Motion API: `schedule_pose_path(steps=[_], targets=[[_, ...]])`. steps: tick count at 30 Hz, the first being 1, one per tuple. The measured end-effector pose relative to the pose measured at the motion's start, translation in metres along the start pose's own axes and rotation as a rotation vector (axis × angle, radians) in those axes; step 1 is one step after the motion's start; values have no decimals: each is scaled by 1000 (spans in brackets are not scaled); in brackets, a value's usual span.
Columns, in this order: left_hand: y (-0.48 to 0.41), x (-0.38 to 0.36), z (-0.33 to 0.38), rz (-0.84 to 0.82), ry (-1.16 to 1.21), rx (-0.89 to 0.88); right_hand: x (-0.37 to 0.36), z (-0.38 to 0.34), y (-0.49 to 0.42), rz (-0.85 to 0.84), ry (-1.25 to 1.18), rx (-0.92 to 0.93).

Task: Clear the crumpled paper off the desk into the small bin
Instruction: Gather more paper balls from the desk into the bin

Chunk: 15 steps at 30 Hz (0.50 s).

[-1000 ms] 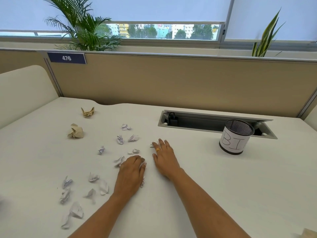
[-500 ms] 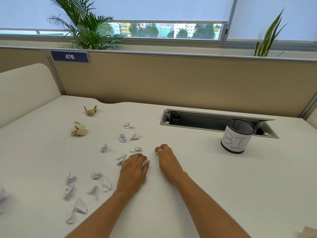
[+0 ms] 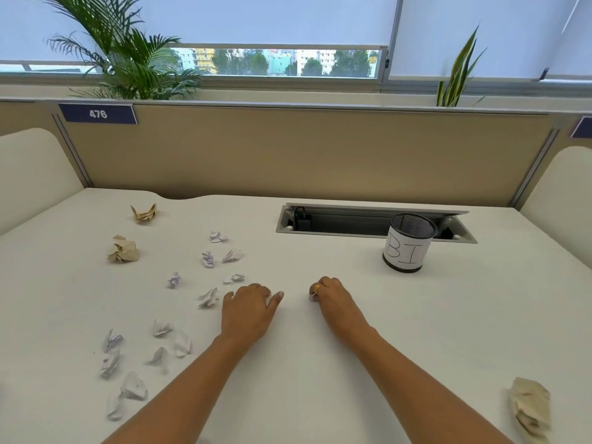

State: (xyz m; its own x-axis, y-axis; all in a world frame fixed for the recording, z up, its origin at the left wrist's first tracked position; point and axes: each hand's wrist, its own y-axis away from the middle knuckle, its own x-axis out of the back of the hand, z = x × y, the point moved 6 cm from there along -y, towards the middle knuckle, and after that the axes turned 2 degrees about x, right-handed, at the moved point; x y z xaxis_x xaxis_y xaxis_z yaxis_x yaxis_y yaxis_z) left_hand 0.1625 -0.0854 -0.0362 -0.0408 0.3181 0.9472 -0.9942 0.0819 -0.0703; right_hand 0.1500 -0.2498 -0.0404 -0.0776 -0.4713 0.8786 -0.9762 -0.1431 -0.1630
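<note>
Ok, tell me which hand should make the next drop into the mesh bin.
Right, most likely. The right hand is curled round a white paper scrap and lies nearer the mesh bin. The left hand sits farther away, beside the loose scraps.

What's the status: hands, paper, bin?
Right hand pinching small white crumpled paper scrap; left hand curled palm-down, contents hidden. Black mesh bin with white label upright, beyond right hand. Nothing between. More white scraps lie left.

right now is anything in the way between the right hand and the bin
Nothing visible. Only bare desk lies between the right hand, curled on a white paper scrap, and the mesh bin farther back to its right.
</note>
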Motion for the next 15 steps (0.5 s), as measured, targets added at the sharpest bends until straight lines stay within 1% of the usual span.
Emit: schedule_pose_path(steps=[3,6,8,10,12,15], targets=[[10,-15,22,1,-60,-91,20,19,3,39,38,-23],[15,-29,41,15,-157,-182,50,36,1,133,29,-93],[21,-29,51,78,-190,-247,76,42,-1,227,9,-113],[26,-22,56,188,-210,-296,102,46,-5,323,-2,-97],[29,-19,58,263,-219,-326,126,52,-10,397,11,-99],[29,-20,57,273,-157,-313,154,68,-19,465,46,-146]])
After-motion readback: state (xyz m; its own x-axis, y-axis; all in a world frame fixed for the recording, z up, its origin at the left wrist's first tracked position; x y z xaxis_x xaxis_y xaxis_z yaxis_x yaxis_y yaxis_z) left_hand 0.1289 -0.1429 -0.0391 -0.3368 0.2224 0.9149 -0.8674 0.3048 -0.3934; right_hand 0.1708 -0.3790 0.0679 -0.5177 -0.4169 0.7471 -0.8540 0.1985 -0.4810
